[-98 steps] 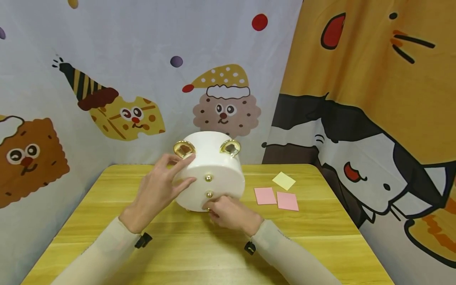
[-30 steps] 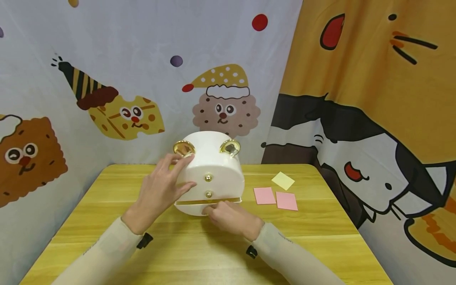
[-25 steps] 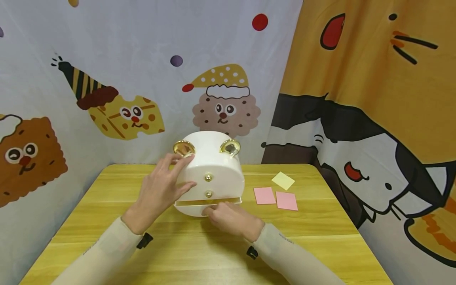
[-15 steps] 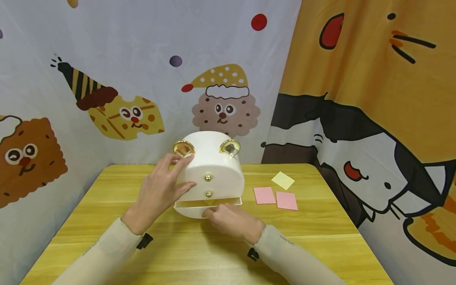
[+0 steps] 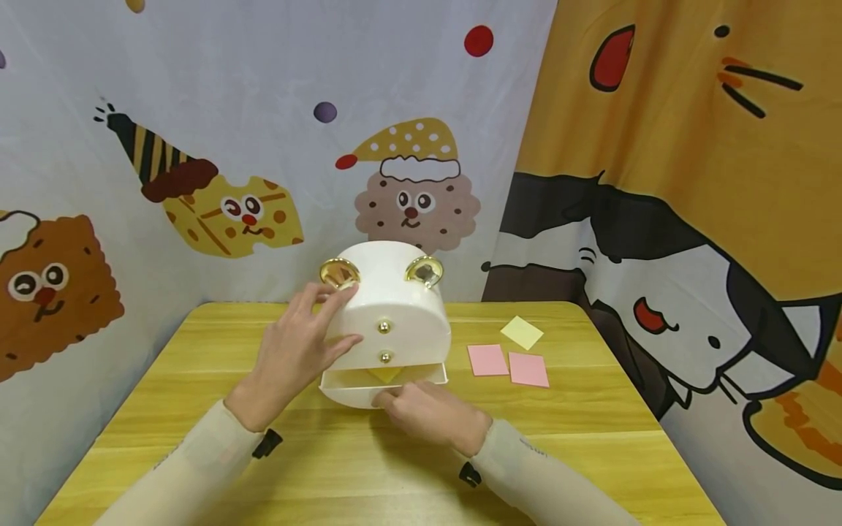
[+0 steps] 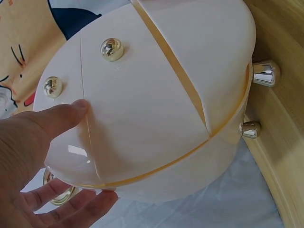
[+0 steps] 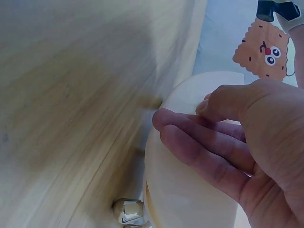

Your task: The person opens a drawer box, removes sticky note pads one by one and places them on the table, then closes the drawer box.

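Note:
A white rounded drawer box [image 5: 388, 288] with gold ear-like rounds stands on the table. Its bottom drawer [image 5: 345, 396] is pulled part way out, and a yellow piece, perhaps a sticky note [image 5: 386, 375], shows inside. My left hand [image 5: 292, 354] holds the box by its left side, thumb on the front face and fingers around the edge, as the left wrist view confirms. With thumb and fingers, my right hand [image 5: 434, 413] pinches the bottom drawer's knob [image 7: 199, 110], which is mostly hidden. Two gold knobs [image 5: 384, 327] sit above on the closed drawers.
Right of the box lie two pink sticky notes [image 5: 488, 360] and a pale yellow sticky note [image 5: 522, 332]. The wooden table [image 5: 342, 475] reaches back to a printed cloth [image 5: 250, 146]. Small gold feet [image 6: 266, 73] hold the box up.
The bottom drawer, closed at first, has slid out toward me with my right hand on its knob. The yellow piece inside has come into sight. My left hand stays nearly still.

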`<state>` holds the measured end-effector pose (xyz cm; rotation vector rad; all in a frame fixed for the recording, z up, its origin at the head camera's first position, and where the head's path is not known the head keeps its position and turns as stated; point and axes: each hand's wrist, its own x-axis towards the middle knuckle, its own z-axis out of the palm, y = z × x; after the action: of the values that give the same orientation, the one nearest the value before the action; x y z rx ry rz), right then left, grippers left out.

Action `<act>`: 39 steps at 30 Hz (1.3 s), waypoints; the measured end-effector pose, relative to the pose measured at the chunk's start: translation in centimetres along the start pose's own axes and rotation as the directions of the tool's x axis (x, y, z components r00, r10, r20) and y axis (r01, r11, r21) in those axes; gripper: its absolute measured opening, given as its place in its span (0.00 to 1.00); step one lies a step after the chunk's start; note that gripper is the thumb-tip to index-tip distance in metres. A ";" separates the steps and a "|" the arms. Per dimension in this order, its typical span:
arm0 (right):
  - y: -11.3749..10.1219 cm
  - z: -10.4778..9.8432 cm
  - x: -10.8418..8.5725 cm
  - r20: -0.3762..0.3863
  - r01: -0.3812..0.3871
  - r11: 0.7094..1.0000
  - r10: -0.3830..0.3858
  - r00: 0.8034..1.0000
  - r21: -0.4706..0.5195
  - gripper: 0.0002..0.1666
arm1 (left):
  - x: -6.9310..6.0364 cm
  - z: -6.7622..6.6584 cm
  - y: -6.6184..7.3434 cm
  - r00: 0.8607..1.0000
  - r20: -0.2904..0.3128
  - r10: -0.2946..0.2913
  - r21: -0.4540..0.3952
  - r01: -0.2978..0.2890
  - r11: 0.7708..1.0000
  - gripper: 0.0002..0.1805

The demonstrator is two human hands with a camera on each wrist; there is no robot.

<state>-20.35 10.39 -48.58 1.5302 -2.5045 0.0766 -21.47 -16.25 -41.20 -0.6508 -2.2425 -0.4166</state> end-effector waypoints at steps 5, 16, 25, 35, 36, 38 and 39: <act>-0.4 0.0 -0.2 0.007 0.021 0.997 -0.021 1.000 -0.068 0.08 | 0.0 0.0 0.0 1.000 0.007 0.000 0.004 0.000 1.000 0.49; -1.3 -0.1 -0.8 0.003 0.062 0.993 -0.062 0.998 -0.104 0.07 | 0.0 -0.1 0.0 1.000 0.006 -0.001 0.002 0.001 1.000 0.49; -2.0 -0.5 -1.4 0.004 0.088 0.988 -0.088 0.996 -0.124 0.06 | 0.0 -0.1 -0.1 1.000 0.008 -0.005 -0.001 0.005 1.000 0.49; -2.8 -0.6 -2.1 -0.003 0.136 0.975 -0.139 0.990 -0.175 0.08 | 0.0 0.0 -0.3 1.000 0.002 -0.008 0.004 0.008 1.000 0.49; -2.9 -0.7 -2.1 0.002 0.143 0.974 -0.145 0.989 -0.178 0.08 | -0.1 0.0 -0.3 1.000 0.001 -0.006 0.004 0.006 1.000 0.49; -3.1 -0.7 -2.3 0.012 0.152 0.970 -0.152 0.988 -0.188 0.07 | -0.1 0.1 -0.3 1.000 -0.002 -0.001 0.004 0.001 1.000 0.49; -3.1 -0.8 -2.4 0.014 0.154 0.970 -0.154 0.988 -0.189 0.07 | 0.0 0.1 -0.3 1.000 -0.003 0.002 0.004 -0.002 1.000 0.49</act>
<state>-16.41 11.13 -48.51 1.6364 -2.3067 -0.1798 -21.69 -16.48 -41.32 -0.6502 -2.2387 -0.4119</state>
